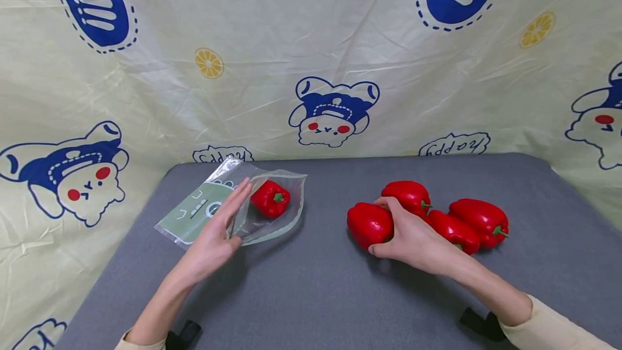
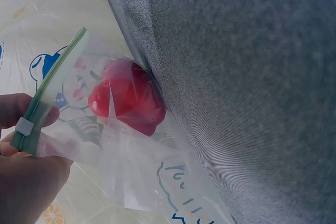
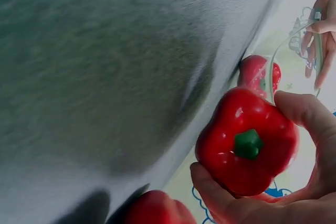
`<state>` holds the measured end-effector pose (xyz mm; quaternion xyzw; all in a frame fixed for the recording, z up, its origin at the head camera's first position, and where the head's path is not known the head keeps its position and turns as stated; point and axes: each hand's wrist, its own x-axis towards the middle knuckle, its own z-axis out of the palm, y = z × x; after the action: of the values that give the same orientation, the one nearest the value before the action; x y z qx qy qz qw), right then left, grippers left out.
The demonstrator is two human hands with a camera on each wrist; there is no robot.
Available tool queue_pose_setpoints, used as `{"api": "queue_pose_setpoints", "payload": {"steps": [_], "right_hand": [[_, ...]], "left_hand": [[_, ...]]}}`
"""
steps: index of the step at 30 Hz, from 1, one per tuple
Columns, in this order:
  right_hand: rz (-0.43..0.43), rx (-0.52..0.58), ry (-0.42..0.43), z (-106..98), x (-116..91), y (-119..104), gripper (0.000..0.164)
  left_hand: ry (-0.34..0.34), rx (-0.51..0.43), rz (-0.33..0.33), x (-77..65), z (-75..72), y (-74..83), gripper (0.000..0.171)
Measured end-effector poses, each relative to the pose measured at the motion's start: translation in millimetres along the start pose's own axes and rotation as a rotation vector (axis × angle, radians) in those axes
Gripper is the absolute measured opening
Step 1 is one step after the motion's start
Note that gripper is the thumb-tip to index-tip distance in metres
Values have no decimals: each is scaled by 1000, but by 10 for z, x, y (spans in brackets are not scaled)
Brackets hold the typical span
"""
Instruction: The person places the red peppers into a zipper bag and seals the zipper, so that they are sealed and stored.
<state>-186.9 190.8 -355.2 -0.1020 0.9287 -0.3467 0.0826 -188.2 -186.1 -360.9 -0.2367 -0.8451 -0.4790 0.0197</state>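
Note:
My left hand (image 1: 214, 242) pinches the zip edge of a clear zip bag (image 1: 187, 220), its mouth spread toward the right. In the left wrist view the thumb and fingers lie on either side of the green zip strip (image 2: 52, 77), by its white slider (image 2: 24, 126). Inside the bag sits one red bell pepper (image 1: 270, 199) with a green stem. Over on the right, my right hand (image 1: 418, 239) grips another red bell pepper (image 1: 365, 224) between thumb and fingers. Its green stem (image 3: 248, 144) faces the right wrist camera.
Three more red bell peppers lie grouped beside and behind the right hand: one at the back (image 1: 407, 194), one in the middle (image 1: 448, 227), one at the right (image 1: 480, 216). A grey table (image 1: 311, 290) carries everything. Behind it hangs a printed curtain (image 1: 272, 107).

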Motion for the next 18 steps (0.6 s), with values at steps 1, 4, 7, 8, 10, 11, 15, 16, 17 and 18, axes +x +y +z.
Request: {"api": "queue_pose_setpoints", "payload": {"steps": [1, 4, 7, 8, 10, 11, 15, 16, 17, 18], "right_hand": [[-15, 12, 5, 7, 3, -11, 95], [-69, 69, 14, 35, 19, -59, 91], [-123, 142, 8, 76, 50, -124, 88], [-141, 163, 4, 91, 64, -148, 88], [-171, 189, -2, 123, 97, -195, 88], [-186, 199, -7, 141, 116, -217, 89], [-213, 231, -28, 214, 192, -301, 89], [-214, 243, -37, 233, 211, -319, 89], [-211, 255, -46, 250, 228, -338, 89], [-205, 272, -56, 268, 242, -357, 89]], "left_hand": [[0, 1, 0, -1, 1, 1, 103], [0, -1, -1, -2, 5, 1, 102], [-4, -5, -3, -2, 8, -3, 101], [-6, -10, -4, -2, 9, -5, 100], [-11, -16, -4, -5, 9, -7, 99], [-12, -18, -4, -5, 8, -6, 99], [-14, -15, 4, -9, 10, 0, 99], [-14, -13, 7, -9, 13, 1, 100], [-13, -10, 11, -10, 15, 1, 100], [-14, -9, 15, -9, 19, 1, 100]]}}
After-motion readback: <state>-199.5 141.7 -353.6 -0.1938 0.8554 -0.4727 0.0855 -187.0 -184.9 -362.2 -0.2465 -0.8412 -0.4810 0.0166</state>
